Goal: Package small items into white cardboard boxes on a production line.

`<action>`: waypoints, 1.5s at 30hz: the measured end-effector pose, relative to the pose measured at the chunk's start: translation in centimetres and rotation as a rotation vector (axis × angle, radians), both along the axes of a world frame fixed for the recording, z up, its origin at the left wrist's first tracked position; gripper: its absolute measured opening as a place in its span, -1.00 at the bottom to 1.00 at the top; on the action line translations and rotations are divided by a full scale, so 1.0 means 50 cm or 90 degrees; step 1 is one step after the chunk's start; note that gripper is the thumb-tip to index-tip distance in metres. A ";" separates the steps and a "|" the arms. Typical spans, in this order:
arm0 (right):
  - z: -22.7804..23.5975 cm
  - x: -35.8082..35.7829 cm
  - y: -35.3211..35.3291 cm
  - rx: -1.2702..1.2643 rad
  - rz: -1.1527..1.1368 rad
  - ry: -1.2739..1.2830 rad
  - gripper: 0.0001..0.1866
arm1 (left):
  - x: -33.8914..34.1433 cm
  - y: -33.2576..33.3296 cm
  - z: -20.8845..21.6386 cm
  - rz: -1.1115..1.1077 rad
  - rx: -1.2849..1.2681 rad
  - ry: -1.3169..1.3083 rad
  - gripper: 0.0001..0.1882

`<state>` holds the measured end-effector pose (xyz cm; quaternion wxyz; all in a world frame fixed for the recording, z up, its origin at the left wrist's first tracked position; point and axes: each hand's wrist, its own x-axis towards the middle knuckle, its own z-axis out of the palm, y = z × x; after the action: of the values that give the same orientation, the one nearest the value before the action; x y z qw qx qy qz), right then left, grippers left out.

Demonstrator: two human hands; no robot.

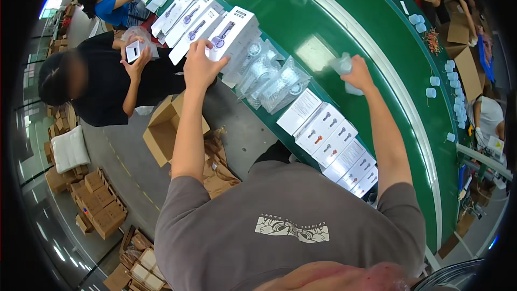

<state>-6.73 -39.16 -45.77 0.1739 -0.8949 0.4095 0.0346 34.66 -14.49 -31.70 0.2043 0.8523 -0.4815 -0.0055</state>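
Stretched out to the far left, my left hand [203,64] has its thumb and fingers around the near end of a white printed box [235,29]. That box lies beside a row of similar white boxes [188,19]. My right hand [360,74] is over the green belt, closed on a clear plastic bag [343,64] that looks blurred. Between my hands, several bubble-wrap packs [274,78] are heaped at the table edge; the devices inside show only partly. Closer to my body lie white boxes [326,134] with small device pictures on them.
A green conveyor belt [388,102] with a pale curved rail runs along my right. To my left a person in black [102,75] holds a small white box. An open carton [167,129] stands on the floor nearby. Pale blue cups [458,97] line the far side.
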 end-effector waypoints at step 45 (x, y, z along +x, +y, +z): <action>0.482 -0.185 0.591 0.210 -0.434 -0.699 -0.53 | -0.611 0.196 0.056 -0.265 -0.055 0.966 -0.58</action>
<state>-15.98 -9.61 -21.68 0.4928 -0.5648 0.5110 -0.4208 4.09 -4.70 -28.88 0.5048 0.4993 -0.3600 -0.6052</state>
